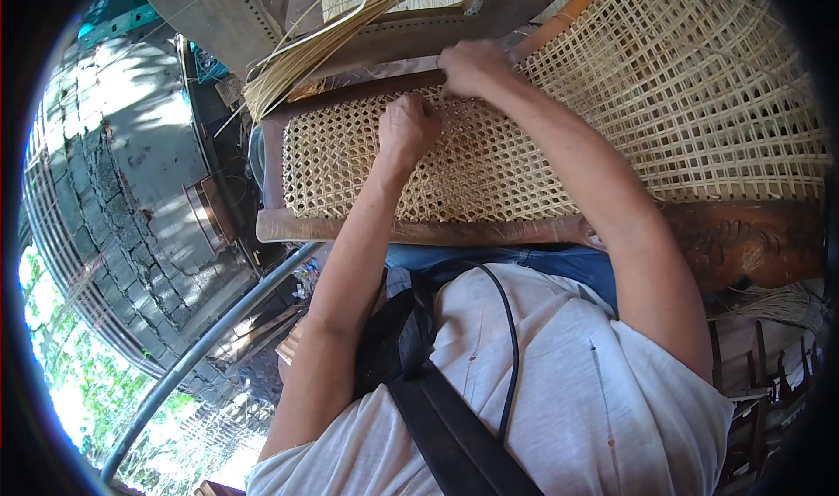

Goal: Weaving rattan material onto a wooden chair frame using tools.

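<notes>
A woven cane panel [507, 164] stretches across a brown wooden chair frame [350, 228] in front of me. Low over the far part of the weave, my left hand [408, 131] is closed in a fist-like pinch; whatever it holds, if anything, is hidden. My right hand [476, 68] is farther off and to the right, above the frame's far rail. Motion smears its fingers, so their grip does not show. Beyond the far rail, a bundle of pale cane strands [323, 59] lies at the upper left.
Another wooden frame piece [384, 37] with a row of holes stands behind the panel. Openwork cane weave [699, 85] curves up on the right, above a carved wooden rail [743, 238]. A metal pipe [210, 343] runs diagonally at left, near a block wall [131, 208].
</notes>
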{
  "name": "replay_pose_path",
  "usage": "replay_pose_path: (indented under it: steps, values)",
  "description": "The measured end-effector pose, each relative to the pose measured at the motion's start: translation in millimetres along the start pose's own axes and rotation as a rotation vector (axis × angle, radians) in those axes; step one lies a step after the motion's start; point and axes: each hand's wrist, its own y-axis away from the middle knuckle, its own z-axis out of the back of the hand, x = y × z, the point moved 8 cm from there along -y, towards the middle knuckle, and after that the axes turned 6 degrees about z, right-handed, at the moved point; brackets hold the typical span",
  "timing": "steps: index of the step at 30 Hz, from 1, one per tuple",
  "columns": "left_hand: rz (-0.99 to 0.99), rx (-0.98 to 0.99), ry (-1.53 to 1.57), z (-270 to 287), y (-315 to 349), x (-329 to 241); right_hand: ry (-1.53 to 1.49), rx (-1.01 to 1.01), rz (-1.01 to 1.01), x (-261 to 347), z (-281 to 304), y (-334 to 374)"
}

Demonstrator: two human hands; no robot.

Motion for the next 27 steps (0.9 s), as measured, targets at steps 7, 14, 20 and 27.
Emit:
replay_pose_path:
  steps: [7,14,20,27]
  values:
    - [0.115,0.093,0.542,-8,-11,5,-0.007,-0.223,0.022,-15,36,16]
    - [0.147,0.071,0.402,-6,-7,12,0.027,-0.009,0.072,1,-1,7]
    - [0.221,0.029,0.388,-7,-10,25,0.03,-0.104,0.165,23,-8,2]
    - [0.227,0.012,0.427,-7,-8,22,0.082,-0.125,0.154,25,-12,-1]
